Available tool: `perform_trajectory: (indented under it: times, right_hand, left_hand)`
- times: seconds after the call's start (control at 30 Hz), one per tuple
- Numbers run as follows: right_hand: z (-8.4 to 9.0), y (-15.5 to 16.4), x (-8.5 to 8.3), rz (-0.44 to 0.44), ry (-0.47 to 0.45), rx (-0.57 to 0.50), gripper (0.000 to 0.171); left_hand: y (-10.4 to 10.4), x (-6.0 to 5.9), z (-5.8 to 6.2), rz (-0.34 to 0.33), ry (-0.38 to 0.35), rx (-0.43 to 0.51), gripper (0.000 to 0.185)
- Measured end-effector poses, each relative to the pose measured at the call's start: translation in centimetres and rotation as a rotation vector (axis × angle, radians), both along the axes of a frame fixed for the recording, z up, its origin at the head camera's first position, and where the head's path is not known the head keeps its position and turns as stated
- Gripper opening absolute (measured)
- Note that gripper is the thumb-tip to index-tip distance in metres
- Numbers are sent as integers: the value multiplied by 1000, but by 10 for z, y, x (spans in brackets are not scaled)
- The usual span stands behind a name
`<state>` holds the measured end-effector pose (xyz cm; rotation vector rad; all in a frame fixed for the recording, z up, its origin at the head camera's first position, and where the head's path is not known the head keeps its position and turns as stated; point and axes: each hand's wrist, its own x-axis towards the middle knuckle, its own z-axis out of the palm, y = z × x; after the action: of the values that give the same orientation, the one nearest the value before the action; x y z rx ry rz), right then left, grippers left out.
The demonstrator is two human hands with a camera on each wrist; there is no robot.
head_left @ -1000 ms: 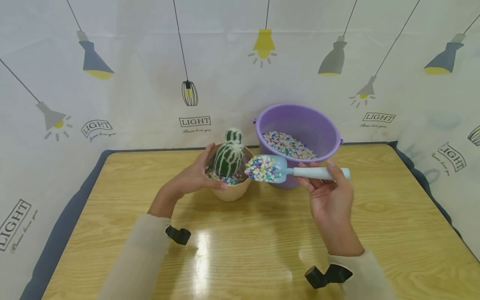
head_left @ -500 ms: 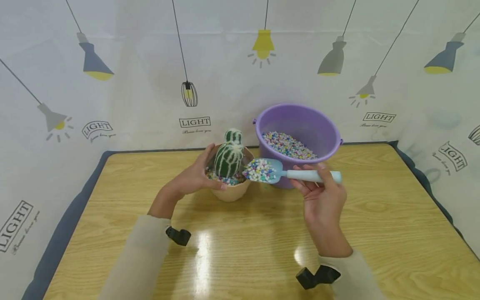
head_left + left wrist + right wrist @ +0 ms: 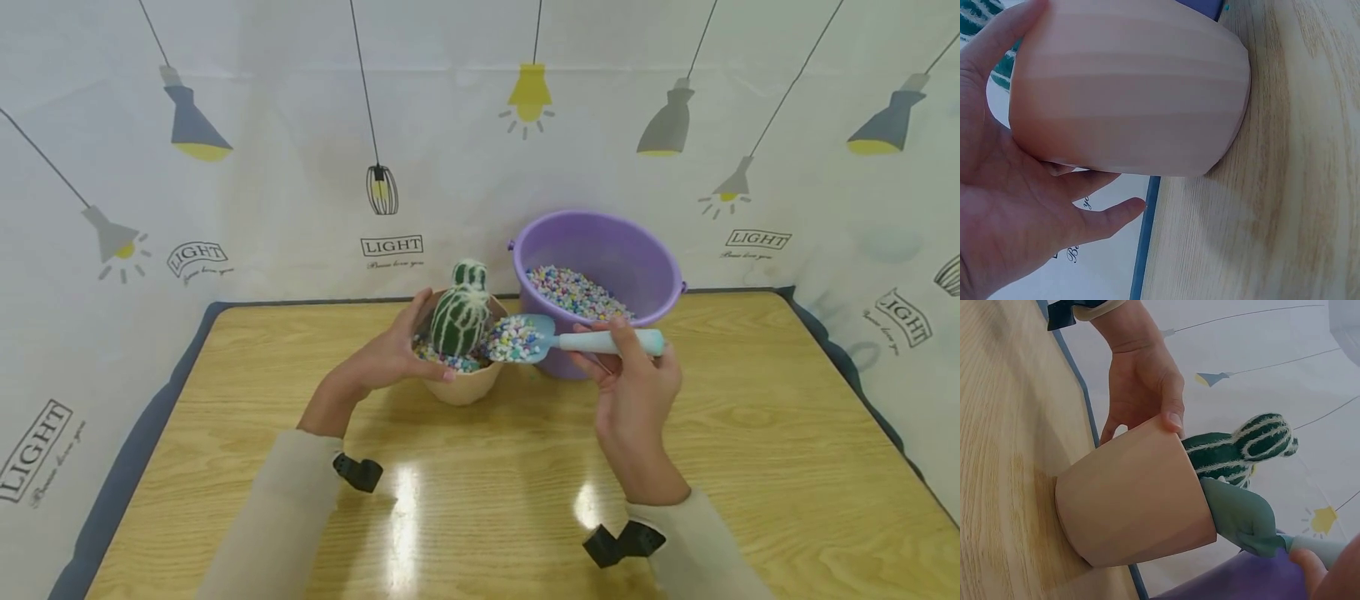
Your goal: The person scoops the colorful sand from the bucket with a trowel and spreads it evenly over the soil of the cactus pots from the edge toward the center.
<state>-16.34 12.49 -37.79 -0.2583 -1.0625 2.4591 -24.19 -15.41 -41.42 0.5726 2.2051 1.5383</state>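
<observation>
A peach pot point(image 3: 463, 388) stands on the wooden table point(image 3: 525, 483) with a green, white-striped cactus point(image 3: 460, 313) and coloured pebbles in it. My left hand point(image 3: 390, 358) grips the pot round its left side, thumb on the near rim. In the left wrist view the pot point(image 3: 1129, 87) fills the frame against my palm point(image 3: 1016, 219). My right hand point(image 3: 621, 360) holds the handle of a light blue scoop point(image 3: 534, 337) heaped with pebbles; its tip is over the pot's right rim, next to the cactus. The right wrist view shows the scoop point(image 3: 1241, 515) at the pot point(image 3: 1135, 500) mouth.
A purple bucket point(image 3: 645, 254) partly filled with coloured pebbles stands just behind and right of the pot, close to the scoop. A printed curtain backs the table. The table's edges run near the bucket at the back and along a blue-grey border point(image 3: 127, 467) at the left.
My right hand has carried the loaded scoop leftwards from in front of the bucket to the pot's rim. My left hand and the pot have stayed put.
</observation>
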Motion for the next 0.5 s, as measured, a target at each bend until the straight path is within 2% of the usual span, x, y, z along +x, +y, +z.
perform_trajectory:
  times: [0.3,0.5]
  right_hand:
    - [5,-6,-3,-11,35,61,26]
    - [10,-9,-6,-9,33,139,30]
  left_hand:
    - [1,1,1,4,-10,-8,125]
    - [0,1,2,7,-8,-18,126]
